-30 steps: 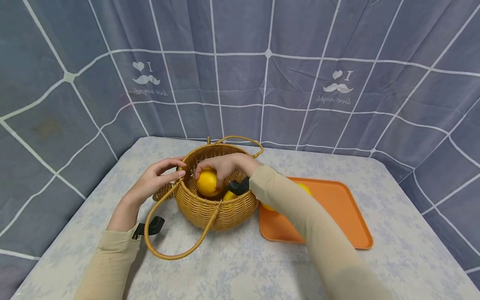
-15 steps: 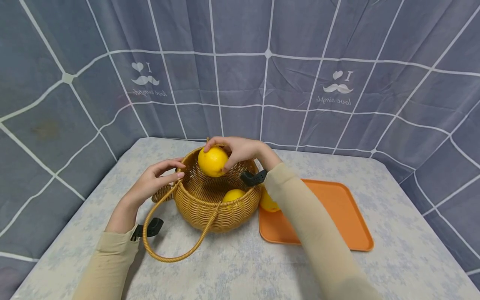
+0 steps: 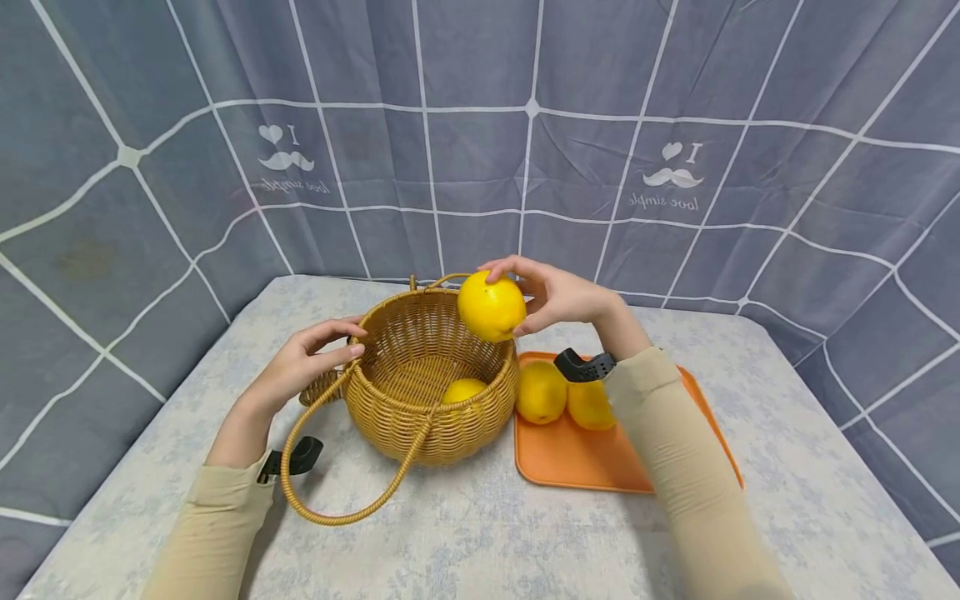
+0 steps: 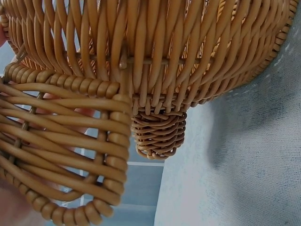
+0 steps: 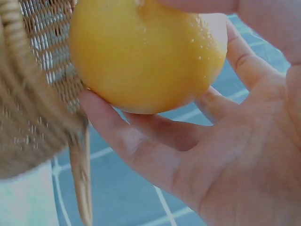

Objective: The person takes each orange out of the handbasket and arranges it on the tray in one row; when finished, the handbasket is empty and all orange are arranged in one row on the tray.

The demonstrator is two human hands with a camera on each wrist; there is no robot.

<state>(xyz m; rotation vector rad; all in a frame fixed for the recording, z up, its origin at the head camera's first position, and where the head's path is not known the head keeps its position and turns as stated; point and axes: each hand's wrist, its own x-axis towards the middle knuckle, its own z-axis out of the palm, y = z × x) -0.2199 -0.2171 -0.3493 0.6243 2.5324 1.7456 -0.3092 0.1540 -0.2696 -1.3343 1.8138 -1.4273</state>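
My right hand (image 3: 564,293) holds a round yellow-orange citrus fruit (image 3: 491,307) between thumb and fingers, over the right rim of a wicker basket (image 3: 420,429). In the right wrist view, the fingers curve under the fruit (image 5: 146,56) beside the basket wall (image 5: 33,103). Another such fruit (image 3: 463,390) lies inside the basket, partly behind its front rim. My left hand (image 3: 306,357) rests its thumb and fingertips on the basket's left rim. A wicker flap (image 4: 66,136) fills the lower left of the left wrist view, with part of the hand behind it.
An orange tray (image 3: 577,467) stands right of the basket. On it sit two more citrus fruits, one left (image 3: 542,393) and one right (image 3: 591,406), the latter partly behind the right wrist. A looped basket handle (image 3: 341,521) hangs out toward the front.
My right hand has lifted the citrus fruit up from inside the basket and carried it right to above the rim. The left hand stays at the left rim.
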